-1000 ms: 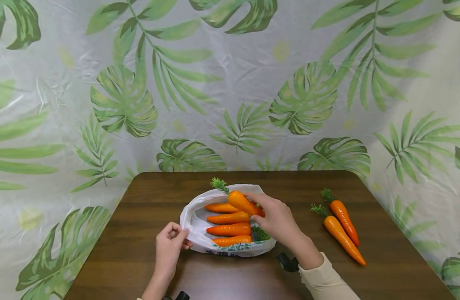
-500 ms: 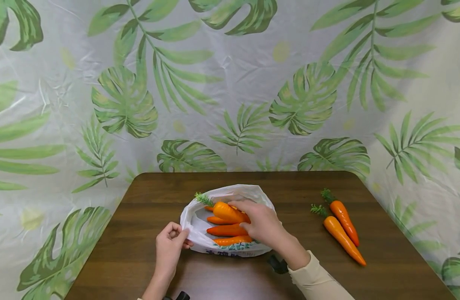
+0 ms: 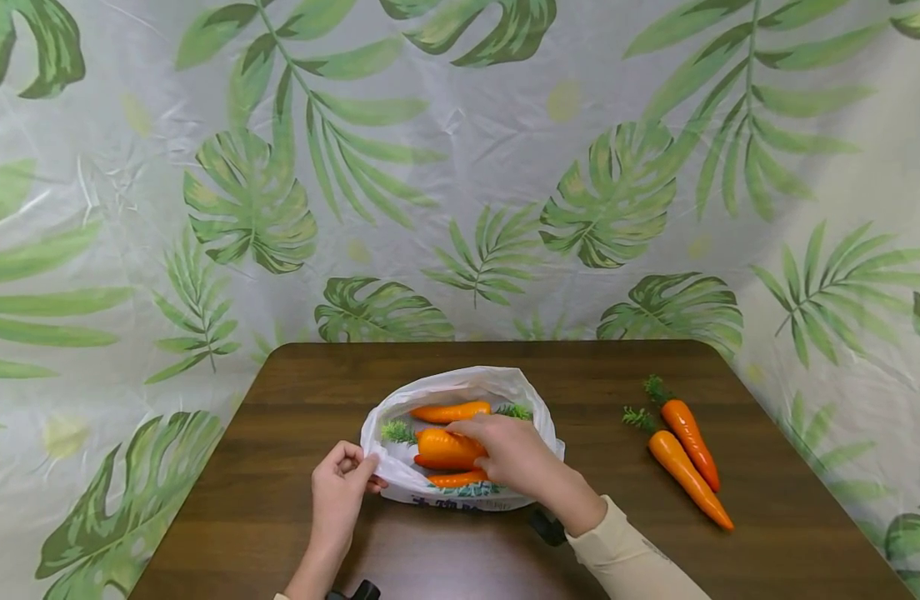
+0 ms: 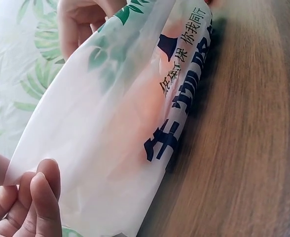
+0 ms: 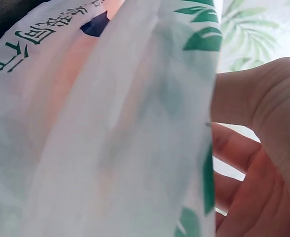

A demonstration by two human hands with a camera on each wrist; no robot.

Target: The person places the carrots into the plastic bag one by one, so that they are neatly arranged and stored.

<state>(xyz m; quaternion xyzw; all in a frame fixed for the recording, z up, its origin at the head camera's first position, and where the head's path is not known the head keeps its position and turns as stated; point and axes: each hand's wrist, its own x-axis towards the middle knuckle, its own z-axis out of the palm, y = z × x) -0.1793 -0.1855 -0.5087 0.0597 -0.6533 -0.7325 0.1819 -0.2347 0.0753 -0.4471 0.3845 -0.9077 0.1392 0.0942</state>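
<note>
A white plastic bag (image 3: 538, 392) with green leaf prints and dark lettering lies on the table, its mouth spread wide. My left hand (image 3: 338, 492) pinches the left edge of the mouth between thumb and fingers, as the left wrist view shows at the bag's edge (image 4: 61, 98). Reaching in from the right, my right hand (image 3: 516, 457) holds an orange carrot (image 3: 447, 450) with its leafy top pointing left. Other carrots lie in the bag, one behind (image 3: 448, 412) and one in front (image 3: 460, 479). The bag's wall hides my right fingertips in the right wrist view.
Two more carrots, one orange (image 3: 688, 479) and one redder (image 3: 691, 442), lie side by side on the right of the brown wooden table (image 3: 302, 392). A leaf-patterned curtain (image 3: 497, 167) hangs behind the table.
My right hand has moved left and down with the carrot, from above the bag's far side into its middle, over the other carrots. My left hand has stayed at the edge.
</note>
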